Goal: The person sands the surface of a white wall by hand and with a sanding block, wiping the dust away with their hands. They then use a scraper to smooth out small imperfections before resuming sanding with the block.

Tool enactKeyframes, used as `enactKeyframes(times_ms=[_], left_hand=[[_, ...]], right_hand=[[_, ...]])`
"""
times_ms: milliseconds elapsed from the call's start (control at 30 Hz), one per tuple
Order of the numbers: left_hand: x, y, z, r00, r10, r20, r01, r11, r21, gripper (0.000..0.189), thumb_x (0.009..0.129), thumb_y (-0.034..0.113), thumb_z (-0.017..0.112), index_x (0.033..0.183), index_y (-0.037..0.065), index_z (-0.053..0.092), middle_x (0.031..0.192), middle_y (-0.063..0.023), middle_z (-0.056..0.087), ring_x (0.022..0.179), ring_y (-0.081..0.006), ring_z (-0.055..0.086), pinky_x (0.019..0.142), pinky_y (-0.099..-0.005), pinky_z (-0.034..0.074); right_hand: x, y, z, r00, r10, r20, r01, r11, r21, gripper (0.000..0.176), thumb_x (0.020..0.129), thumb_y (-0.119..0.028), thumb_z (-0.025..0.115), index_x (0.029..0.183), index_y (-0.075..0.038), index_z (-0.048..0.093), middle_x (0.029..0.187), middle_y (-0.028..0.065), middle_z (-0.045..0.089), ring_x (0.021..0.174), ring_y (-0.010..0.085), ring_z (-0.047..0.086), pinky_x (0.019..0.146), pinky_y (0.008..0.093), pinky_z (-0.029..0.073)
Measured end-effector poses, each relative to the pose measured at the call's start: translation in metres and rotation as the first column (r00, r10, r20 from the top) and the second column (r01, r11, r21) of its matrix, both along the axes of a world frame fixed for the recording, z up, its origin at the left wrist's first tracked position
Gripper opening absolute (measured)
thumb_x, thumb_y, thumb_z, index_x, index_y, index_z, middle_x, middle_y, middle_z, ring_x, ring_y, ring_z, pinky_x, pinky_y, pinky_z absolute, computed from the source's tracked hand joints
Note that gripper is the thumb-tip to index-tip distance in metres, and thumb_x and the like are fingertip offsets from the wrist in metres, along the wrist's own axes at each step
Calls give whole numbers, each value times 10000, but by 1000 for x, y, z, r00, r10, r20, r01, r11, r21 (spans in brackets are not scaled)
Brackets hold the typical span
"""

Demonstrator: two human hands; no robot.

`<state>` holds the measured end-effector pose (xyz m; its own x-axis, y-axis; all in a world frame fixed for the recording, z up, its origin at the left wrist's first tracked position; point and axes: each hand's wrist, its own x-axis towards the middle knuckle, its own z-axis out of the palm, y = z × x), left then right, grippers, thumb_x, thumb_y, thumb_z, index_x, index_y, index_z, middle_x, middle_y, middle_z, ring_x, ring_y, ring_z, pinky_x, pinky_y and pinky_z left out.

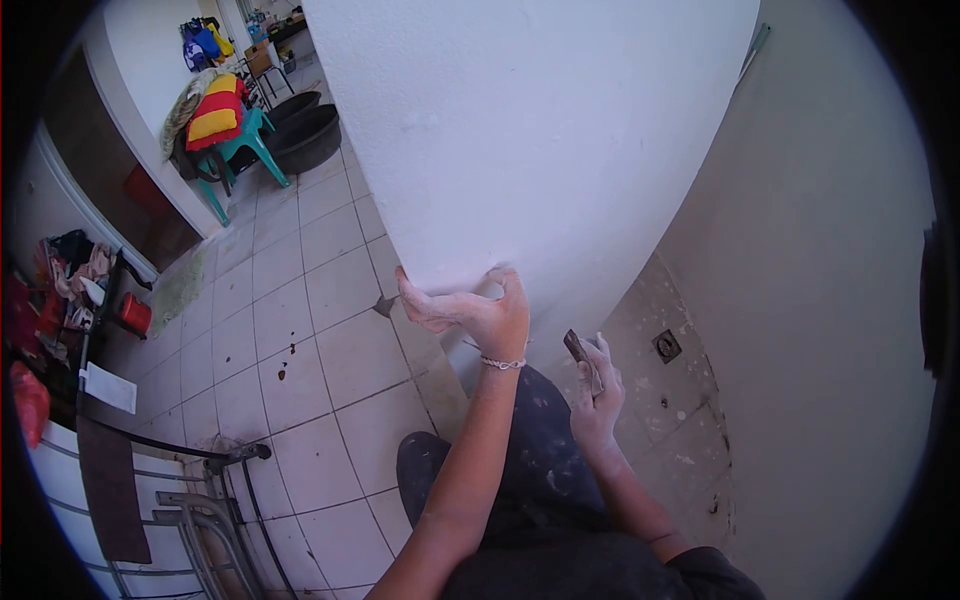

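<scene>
My left hand [480,315], dusted white and with a bracelet at the wrist, is at the lower left corner of a white wall [530,130]. Its thumb and fingers are spread apart against the wall's surface and edge, with nothing held. Lower and to the right, my right hand [598,405] is closed around a small putty knife [575,348], whose dark end sticks up past the fingers. White powder covers that hand too. Most of the tool is hidden in the grip.
Pale floor tiles [310,360] run along the left. A green plastic stool [250,145] with cushions and black tubs [305,140] stand at the back left. A metal frame [195,510] lies nearby at lower left. A floor drain [666,346] and a grey wall [820,300] are right.
</scene>
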<state>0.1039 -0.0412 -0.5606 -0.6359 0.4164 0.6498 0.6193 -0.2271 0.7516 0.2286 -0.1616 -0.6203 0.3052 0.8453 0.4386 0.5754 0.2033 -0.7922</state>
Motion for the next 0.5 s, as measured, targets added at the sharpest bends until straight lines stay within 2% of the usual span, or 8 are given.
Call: enactKeyframes(times_ms=[100,200,300,400,500], left_hand=[[-5,-4,-6,998,-62,-23,64,997,53,1053,700,199,695,1475,-29,20,1391,-266,194,1232,-357,226,991,-549,188],[-6,-6,-7,994,-103,-43,107,989,101,1014,737,233,679,1468,-51,36,1431,-278,161,1246,-373,215,986,-560,171],[-5,-6,-6,990,-140,-3,139,984,113,995,785,254,686,1468,-55,32,1430,-285,161,1249,-374,212,984,-570,169],[-7,-8,-7,990,-143,-8,143,984,109,964,820,246,688,1462,-62,38,1429,-294,160,1246,-374,215,983,-575,173],[-7,-10,-5,991,-132,25,130,989,66,930,829,190,697,1455,-64,58,1422,-303,169,1242,-374,223,990,-560,188]], right_hand=[[2,3,-10,999,-15,28,13,999,53,271,963,-116,559,1211,-71,659,1229,204,646,1126,347,580,977,402,398],[-1,2,-11,1000,-10,12,9,998,64,278,957,-100,557,1213,-74,660,1215,199,651,1119,348,580,969,395,396],[-2,0,-9,1000,11,-12,-11,999,48,296,950,-80,548,1226,-75,658,1202,191,656,1126,352,573,1005,408,378],[-2,0,-8,996,7,93,-14,997,73,358,928,-67,557,1278,-82,629,1257,191,629,1150,347,561,1068,459,327],[-2,9,-8,979,36,199,-79,975,208,429,898,-88,587,1327,-93,596,1364,210,554,1266,399,487,1115,529,252]])
